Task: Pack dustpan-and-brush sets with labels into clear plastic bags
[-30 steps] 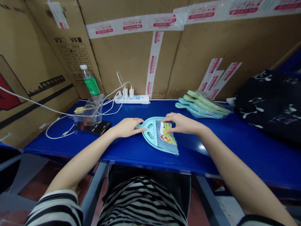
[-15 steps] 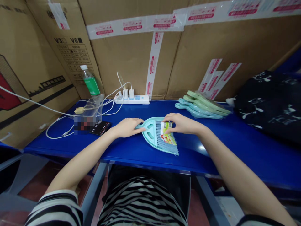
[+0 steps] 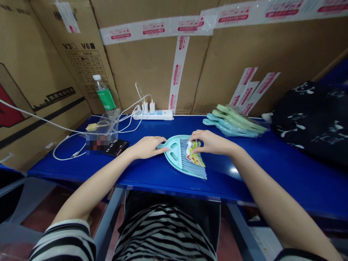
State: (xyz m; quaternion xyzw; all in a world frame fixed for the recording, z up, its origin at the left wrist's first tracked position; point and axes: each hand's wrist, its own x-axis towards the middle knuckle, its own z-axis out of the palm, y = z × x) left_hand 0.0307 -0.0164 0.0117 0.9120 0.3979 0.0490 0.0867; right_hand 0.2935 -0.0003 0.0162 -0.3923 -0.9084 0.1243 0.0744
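Label [image 3: 196, 160] has shifted slightly across the brush [image 3: 184, 158], pinched by the right hand [image 3: 208, 141]; left hand [image 3: 147, 146] pinches the handle [image 3: 162, 146]. Peeling seems underway, calling next for a steady brush.

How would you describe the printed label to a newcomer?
On the blue table, find the light-blue dustpan between left hand and right hand. The label lies over the grey-blue bristles there, touching the right hand. Its white, yellow-green and red colouring sets it apart from those plain bristles.

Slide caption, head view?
Left hand holds a dustpan-and-brush set by the handle; right hand pinches its label.
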